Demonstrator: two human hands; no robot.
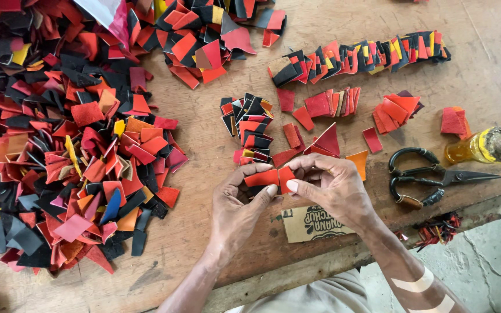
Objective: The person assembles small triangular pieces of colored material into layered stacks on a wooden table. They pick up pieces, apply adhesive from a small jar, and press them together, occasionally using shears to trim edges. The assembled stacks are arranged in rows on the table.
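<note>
Scraps lying across the surface (204, 145)

A big scrap heap (59, 145) is lying left; stacked piece rows (360, 55) are sitting behind the hands; scissors (430, 177) and a bottle (482, 146) are resting right.

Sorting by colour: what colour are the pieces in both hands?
Red-orange pieces, pinched by both hands; head view.

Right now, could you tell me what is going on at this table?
A person holds small red scraps pinched between the left hand and right hand, above a wooden table. A big loose heap of red, black and orange scraps lies to the left. Sorted stacks and a long overlapped row lie ahead. Black scissors and a yellow bottle rest to the right.
</note>
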